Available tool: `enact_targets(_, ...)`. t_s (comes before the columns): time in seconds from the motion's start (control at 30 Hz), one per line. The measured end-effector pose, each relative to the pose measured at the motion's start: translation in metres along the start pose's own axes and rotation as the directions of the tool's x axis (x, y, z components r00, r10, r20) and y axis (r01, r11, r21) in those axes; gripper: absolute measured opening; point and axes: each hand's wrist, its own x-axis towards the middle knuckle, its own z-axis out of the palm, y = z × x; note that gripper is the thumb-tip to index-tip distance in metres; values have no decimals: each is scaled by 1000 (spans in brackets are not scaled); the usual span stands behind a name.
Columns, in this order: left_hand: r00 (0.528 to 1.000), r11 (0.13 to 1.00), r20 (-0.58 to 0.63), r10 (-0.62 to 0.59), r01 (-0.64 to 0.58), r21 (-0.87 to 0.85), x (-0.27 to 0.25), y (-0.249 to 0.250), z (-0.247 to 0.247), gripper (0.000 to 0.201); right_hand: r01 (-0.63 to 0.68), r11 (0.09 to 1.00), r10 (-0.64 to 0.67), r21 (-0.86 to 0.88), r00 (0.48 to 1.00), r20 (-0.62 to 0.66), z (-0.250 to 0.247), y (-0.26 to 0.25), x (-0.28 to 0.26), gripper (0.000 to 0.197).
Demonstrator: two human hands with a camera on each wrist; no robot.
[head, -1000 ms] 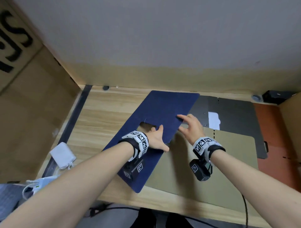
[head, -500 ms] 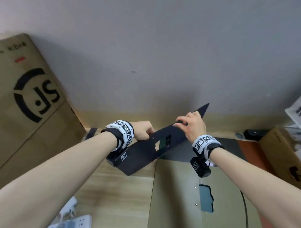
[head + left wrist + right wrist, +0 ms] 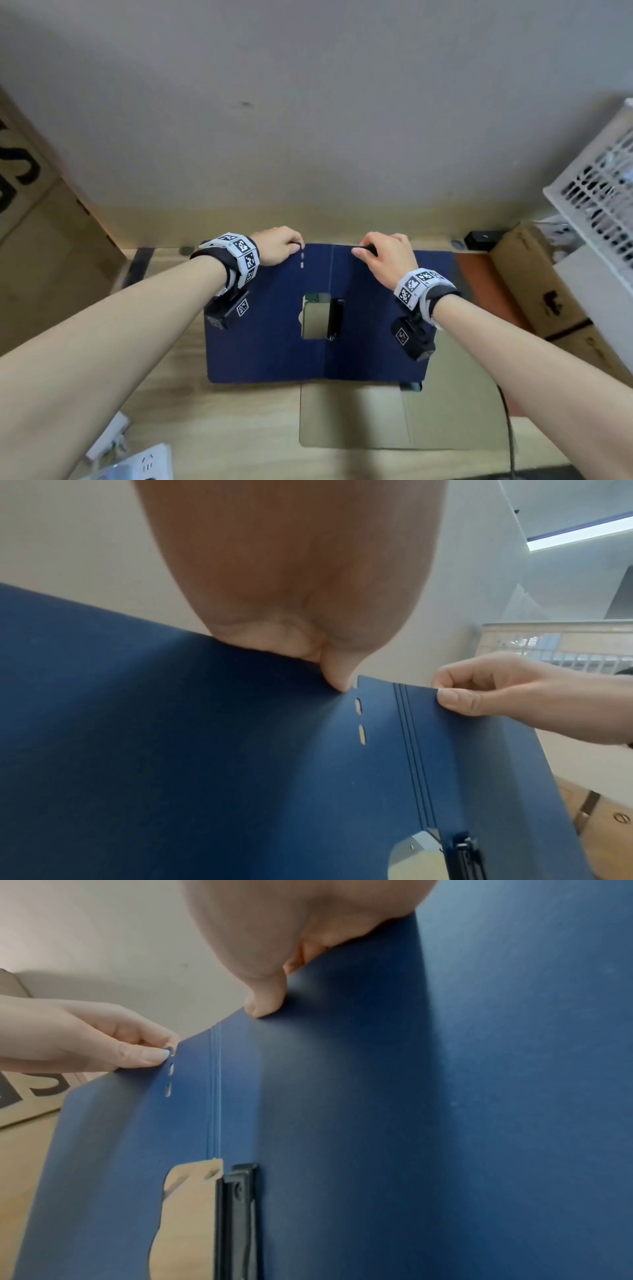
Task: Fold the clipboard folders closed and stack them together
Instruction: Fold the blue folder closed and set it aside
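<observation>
From the head camera, the blue clipboard folder (image 3: 274, 325) is opened flat and held up by its top edge over the wooden table (image 3: 212, 428), its fold line running from 12 to 6 o'clock through the middle. The left hand (image 3: 278, 245) pinches that edge at about 11 o'clock, beside two small slots, while the right hand (image 3: 385, 258) pinches it at about 1 o'clock. A cut-out window at the folder's centre sits just left of a black clip (image 3: 335, 318). A tan folder (image 3: 404, 416) lies open on the table toward 5 o'clock, partly under the blue one. A white power strip (image 3: 144, 464) sits at 7 o'clock, cardboard boxes (image 3: 537, 294) and a white crate (image 3: 603, 192) at 3 o'clock. In the left wrist view, the left hand's thumb (image 3: 337, 679) presses the blue sheet's edge next to the slots, and the right hand pinches at 3 o'clock. In the right wrist view, the right thumb (image 3: 265, 999) bears on the upper edge; the left hand pinches at 9 o'clock, the clip at 6 o'clock.
</observation>
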Motion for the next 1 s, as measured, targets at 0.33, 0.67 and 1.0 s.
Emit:
enact_targets(0.33,984,988,163,-78,98,-122,27,-28,121,24,-154,988,154,-28,922,354,88,46,-39,28)
enact_targets(0.67,956,945,18,-294,293,-146,62,-73,186,15,-151,987,113,57,899,423,177,88,-4,21)
enact_targets(1.0,949,923,-73,-307,279,-266,68,-101,222,25,-85,994,56,70,939,339,219,108,-7,19)
